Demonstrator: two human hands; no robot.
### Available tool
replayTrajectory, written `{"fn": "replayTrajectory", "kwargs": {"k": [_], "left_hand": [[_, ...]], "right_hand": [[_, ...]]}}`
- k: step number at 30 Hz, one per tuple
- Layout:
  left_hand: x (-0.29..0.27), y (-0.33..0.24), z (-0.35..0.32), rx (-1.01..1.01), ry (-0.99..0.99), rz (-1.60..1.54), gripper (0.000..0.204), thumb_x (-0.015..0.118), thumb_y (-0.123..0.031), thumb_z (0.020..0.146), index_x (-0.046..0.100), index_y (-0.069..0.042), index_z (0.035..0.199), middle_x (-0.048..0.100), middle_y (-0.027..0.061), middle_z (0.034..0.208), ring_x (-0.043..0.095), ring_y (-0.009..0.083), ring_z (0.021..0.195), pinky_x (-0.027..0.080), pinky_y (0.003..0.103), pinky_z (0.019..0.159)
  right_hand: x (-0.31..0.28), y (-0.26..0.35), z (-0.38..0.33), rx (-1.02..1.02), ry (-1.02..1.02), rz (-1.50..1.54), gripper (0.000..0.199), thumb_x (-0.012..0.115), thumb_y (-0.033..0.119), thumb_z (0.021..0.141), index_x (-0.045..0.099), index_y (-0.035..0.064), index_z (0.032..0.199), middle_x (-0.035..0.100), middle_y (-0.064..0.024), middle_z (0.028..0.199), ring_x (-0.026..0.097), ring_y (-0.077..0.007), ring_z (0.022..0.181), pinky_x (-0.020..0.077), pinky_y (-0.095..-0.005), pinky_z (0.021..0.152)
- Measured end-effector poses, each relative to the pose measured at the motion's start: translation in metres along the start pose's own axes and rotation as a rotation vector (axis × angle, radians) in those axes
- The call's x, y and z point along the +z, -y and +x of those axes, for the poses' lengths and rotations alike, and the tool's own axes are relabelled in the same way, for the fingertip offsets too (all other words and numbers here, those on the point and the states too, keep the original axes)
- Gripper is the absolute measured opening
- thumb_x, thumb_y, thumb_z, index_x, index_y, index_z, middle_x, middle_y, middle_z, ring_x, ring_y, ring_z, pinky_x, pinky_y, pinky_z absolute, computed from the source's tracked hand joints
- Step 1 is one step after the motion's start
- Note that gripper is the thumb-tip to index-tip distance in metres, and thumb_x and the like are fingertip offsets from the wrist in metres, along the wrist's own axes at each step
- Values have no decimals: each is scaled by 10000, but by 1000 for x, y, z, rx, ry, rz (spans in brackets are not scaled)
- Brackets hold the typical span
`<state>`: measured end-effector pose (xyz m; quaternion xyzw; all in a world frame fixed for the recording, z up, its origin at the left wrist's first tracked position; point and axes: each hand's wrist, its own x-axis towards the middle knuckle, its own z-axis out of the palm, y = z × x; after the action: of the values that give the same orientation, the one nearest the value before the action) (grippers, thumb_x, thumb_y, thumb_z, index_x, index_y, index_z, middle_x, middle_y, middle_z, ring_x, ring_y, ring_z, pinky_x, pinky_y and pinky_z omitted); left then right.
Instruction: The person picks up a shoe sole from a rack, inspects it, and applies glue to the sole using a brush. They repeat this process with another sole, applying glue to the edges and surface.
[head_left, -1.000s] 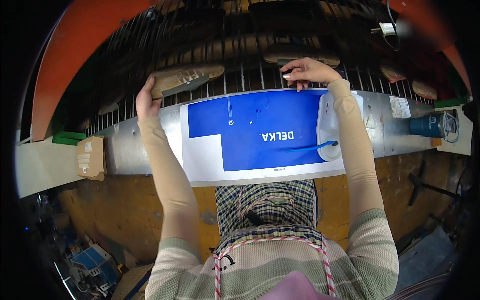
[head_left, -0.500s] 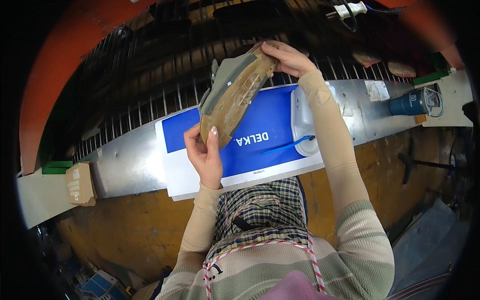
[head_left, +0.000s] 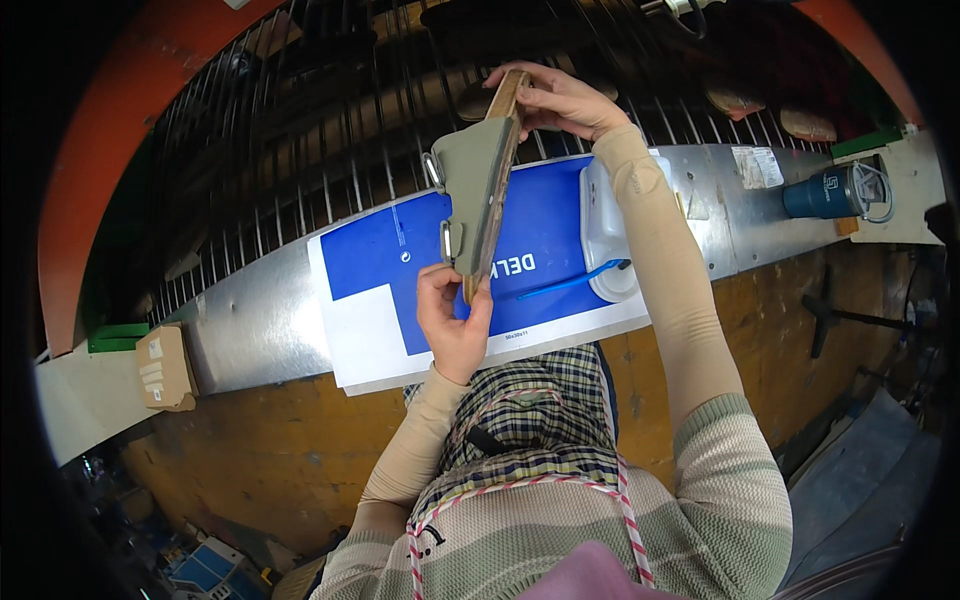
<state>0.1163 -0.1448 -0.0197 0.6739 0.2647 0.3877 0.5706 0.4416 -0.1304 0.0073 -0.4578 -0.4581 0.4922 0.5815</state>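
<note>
A sandal with a grey-green strap and metal buckles is held up in front of me, turned nearly edge-on. Its brown sole edge faces right and the buckles stick out to the left. My left hand is closed on the lower end, thumb and fingers pinching it. At the upper end, my right hand grips the sole, with fingers on both sides. Beneath it lies a blue and white printed sheet. A white plastic container stands on the sheet by my right forearm, with a thin blue-handled tool against it.
Behind the metal ledge runs a rack of metal rods, with a few soles lying on it at right. A blue tumbler stands at the right end, a small cardboard box at the left. Orange frame parts flank the rack.
Both hands have turned the sandal from its brown underside to nearly edge-on, bringing the strap and buckles into view. My left hand has moved right and slightly down.
</note>
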Motion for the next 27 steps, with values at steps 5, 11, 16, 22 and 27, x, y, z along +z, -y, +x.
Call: {"fn": "replayTrajectory", "kwargs": {"k": [5,11,16,22,27], "left_hand": [[4,0,-3,-9,7,-6,277,691,64,833,491,6,1016,481,90,1077,577,164,961,506,293,870],[10,3,-9,55,36,125,287,734,32,812,500,10,976,499,111,1041,593,173,899,519,285,786],[15,10,-24,-3,32,127,295,736,14,828,478,12,971,489,118,1052,590,172,874,517,270,752],[12,14,-39,-10,38,101,298,707,31,853,441,19,988,450,123,1087,564,159,896,518,269,774],[10,16,-44,-31,37,76,295,689,48,862,427,15,995,443,121,1094,552,156,906,511,269,800]], "right_hand": [[5,5,3,11,-12,-4,619,459,553,999,505,69,1381,659,-109,1048,660,-180,893,556,-296,701],[9,7,4,-24,-7,94,650,283,591,1031,556,102,1360,673,-115,1076,658,-181,850,545,-277,651],[10,8,4,-74,71,9,613,291,546,1044,542,103,1385,680,-110,1096,674,-203,901,562,-285,668],[8,10,-1,-68,170,-86,673,390,597,994,535,77,1395,676,-150,1136,682,-222,950,572,-327,708],[7,10,-1,-105,233,-45,568,404,500,1026,546,89,1392,683,-168,1151,697,-237,940,595,-308,683]]}}
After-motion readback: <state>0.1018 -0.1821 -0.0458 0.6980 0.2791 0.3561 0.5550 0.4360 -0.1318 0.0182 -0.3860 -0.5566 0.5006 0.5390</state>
